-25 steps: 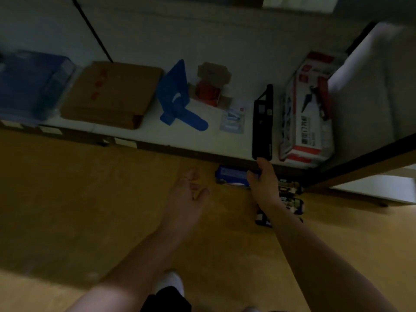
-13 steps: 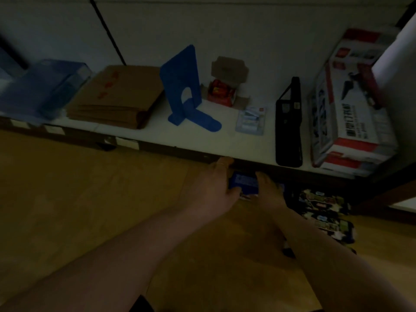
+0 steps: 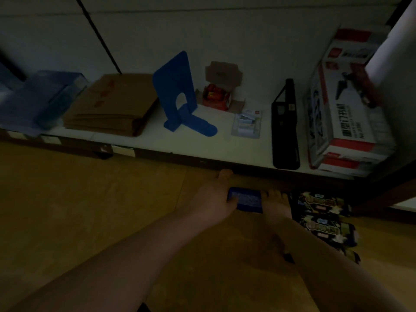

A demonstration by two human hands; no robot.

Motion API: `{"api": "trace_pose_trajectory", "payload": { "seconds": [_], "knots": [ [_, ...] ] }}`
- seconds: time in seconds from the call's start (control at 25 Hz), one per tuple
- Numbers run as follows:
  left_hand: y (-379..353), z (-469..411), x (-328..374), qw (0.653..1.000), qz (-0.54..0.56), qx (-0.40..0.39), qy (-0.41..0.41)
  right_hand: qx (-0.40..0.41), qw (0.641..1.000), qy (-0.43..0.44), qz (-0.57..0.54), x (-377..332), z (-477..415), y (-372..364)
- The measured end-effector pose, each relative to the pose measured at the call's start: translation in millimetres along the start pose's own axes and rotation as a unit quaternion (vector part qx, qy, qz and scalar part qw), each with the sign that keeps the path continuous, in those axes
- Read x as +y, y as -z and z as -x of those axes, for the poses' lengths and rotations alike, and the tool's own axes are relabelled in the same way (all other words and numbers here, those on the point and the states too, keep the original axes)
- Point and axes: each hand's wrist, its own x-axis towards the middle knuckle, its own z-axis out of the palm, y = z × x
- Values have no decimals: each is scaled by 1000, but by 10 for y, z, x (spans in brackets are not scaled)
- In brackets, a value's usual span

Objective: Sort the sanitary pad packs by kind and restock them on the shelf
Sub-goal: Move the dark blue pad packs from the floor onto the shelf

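**Item:** small blue rectangular sanitary pad pack [image 3: 246, 200], lower centre-right of the frame, on the tan wooden floor [image 3: 90, 210] just below the front edge of the white shelf board [image 3: 157, 140].

**Change:** a second ago only the right hand [image 3: 275, 206] touched it and the left hand [image 3: 211, 199] hung free, fingers spread. The left hand has since closed in, and the pack now sits between both.

**Fingers:** the left thumb lies over the pack's near left corner, with the other fingers reaching behind it in a pinch. The right fingers lie close together along the right edge. Dim light hides whether they curl under.

**Adjacent stock:** dark patterned packs [image 3: 322, 212], a different kind, on the floor just right of the right hand.

**Shelf:** blue metal bookend [image 3: 177, 93] upright at upper centre, with bare board beside it.

**Reading:** probably a two-handed lift of the blue kind, with shelving not yet done.
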Motion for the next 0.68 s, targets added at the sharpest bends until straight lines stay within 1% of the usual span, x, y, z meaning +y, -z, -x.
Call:
{"api": "trace_pose_trajectory", "payload": {
  "seconds": [0.08,0.16,0.2,0.24,0.28,0.32,0.36,0.4,0.44,0.48,0.52,0.6,0.64,0.68],
  "knots": [
    [28,-51,-46,1000,6,-2,7,-35,998,5,-47,45,9,206],
    [79,-97,-93,1000,15,-4,18,-83,985,-7,-148,155,46,523],
    [101,-111,-113,1000,10,-10,26,-100,966,-25,-238,229,113,727],
    [121,-123,-142,999,4,-18,37,-116,932,-40,-341,315,196,910],
    [141,-130,-172,998,4,-26,51,-123,888,-33,-442,406,306,1085],
    [162,-158,-208,997,24,-30,66,-110,854,-11,-508,510,418,1264],
    [194,-179,-227,994,71,-27,74,-89,836,15,-540,604,524,1440],
    [228,-197,-234,987,143,-23,73,-71,817,39,-571,688,605,1574],
    [264,-215,-230,971,229,-19,58,-55,799,60,-596,733,681,1703],
    [291,-231,-217,948,316,-11,34,-42,783,70,-616,742,724,1805],
    [313,-245,-213,918,397,6,16,-25,770,76,-633,730,735,1883],
    [361,-253,-197,839,542,50,9,26,743,70,-665,679,655,1998],
    [354,-254,-191,795,603,68,18,55,725,57,-684,656,609,2052],
    [345,-251,-165,757,647,79,33,88,698,23,-711,641,596,2130]
  ]
}}
